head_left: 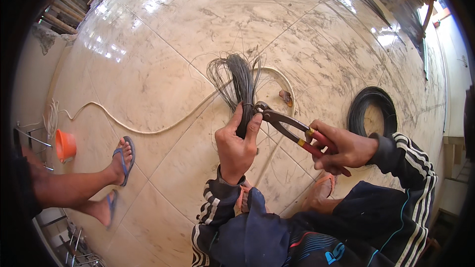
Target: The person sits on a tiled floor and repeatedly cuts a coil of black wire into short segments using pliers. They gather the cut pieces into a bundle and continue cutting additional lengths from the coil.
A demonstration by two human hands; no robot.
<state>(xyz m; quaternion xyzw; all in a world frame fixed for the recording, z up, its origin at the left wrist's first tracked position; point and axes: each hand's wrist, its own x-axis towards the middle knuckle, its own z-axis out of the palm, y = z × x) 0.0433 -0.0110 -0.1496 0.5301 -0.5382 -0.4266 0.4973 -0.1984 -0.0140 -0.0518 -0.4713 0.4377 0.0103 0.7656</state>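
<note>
I see left hand pinching the wire bundle over mid-floor, well in from its edges; right hand grips pincers, tips at bundle; I judge wire light, springy; best held at its narrow gathered end.

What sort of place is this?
Possibly a building site or informal workshop: the dirt-smeared cream tiled floor, round coil of black wire and red-handled dark metal pincers suggest it.

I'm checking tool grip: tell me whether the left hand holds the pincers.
No, the right hand grips the pincers by their red handles, while the left hand holds the dark wire bundle.
</note>
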